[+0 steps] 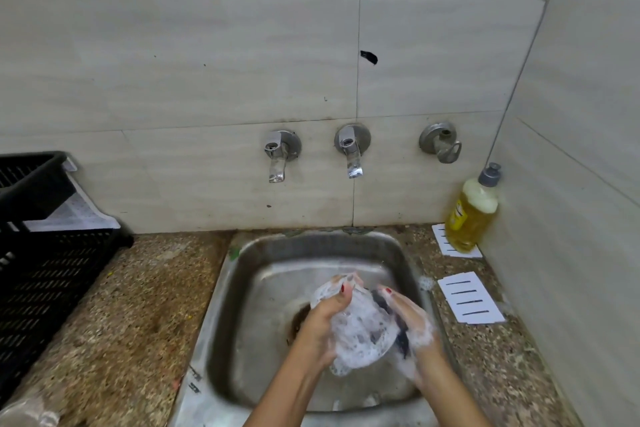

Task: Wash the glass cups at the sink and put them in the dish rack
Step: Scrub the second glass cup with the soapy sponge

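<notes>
Glass cup (360, 326), foamy: fingers of left hand (322, 319) are gripping it over the sink (263, 274), likely to catch suds; right hand (415, 326) is pressing a dark scrubber (401, 340) against it. Dish rack (45, 253): sitting far left of fingers.

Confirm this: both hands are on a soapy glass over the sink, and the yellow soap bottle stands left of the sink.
Wrong side. The head view shows the soap bottle right of the sink, in the corner. The left hand and right hand are on the soapy glass over it.
</notes>
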A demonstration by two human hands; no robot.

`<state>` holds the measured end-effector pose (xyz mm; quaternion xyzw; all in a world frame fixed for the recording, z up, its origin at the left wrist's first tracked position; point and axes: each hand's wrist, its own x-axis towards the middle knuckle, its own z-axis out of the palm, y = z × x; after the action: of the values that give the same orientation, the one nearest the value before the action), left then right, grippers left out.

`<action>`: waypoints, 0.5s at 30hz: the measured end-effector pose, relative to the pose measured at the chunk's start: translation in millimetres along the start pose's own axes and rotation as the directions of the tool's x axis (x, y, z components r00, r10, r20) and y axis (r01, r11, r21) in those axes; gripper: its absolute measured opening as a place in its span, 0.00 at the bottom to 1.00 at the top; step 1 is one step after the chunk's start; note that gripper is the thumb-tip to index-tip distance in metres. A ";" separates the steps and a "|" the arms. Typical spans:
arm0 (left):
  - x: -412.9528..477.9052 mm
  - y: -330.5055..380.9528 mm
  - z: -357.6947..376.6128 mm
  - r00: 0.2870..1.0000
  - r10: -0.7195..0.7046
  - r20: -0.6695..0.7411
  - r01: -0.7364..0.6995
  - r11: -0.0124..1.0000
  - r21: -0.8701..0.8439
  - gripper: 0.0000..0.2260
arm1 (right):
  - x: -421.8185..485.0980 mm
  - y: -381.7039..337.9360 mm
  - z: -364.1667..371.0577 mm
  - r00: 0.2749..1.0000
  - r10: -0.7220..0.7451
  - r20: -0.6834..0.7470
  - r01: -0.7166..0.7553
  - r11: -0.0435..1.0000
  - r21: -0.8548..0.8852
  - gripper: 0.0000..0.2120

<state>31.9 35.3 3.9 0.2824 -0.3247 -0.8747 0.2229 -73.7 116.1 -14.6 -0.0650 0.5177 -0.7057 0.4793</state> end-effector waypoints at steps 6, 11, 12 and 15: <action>19.5 -2.8 -11.8 0.978 -0.071 -0.195 0.029 0.977 -0.212 0.36 | 32.0 -11.0 -52.7 0.965 0.177 -0.194 -0.146 0.976 0.163 0.22; 34.5 -0.6 -25.5 0.907 -0.262 -0.329 0.103 0.896 -0.432 0.23 | 45.8 -40.9 -90.1 0.838 -0.201 -0.508 0.084 0.966 -0.243 0.14; 36.8 -2.1 -27.7 0.899 -0.279 -0.337 0.110 0.889 -0.444 0.22 | 55.1 -48.0 -95.6 0.791 -0.306 -0.530 0.085 0.913 -0.399 0.10; 41.9 -6.8 -31.2 0.881 -0.333 -0.337 0.173 0.888 -0.426 0.21 | 66.9 -64.8 -101.9 0.682 -0.440 -0.585 0.039 0.820 -0.571 0.17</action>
<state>19.4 2.2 -35.1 0.4471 -0.0542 -0.8661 0.2169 -208.7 134.8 -36.7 0.0088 0.8135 -0.5705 0.1125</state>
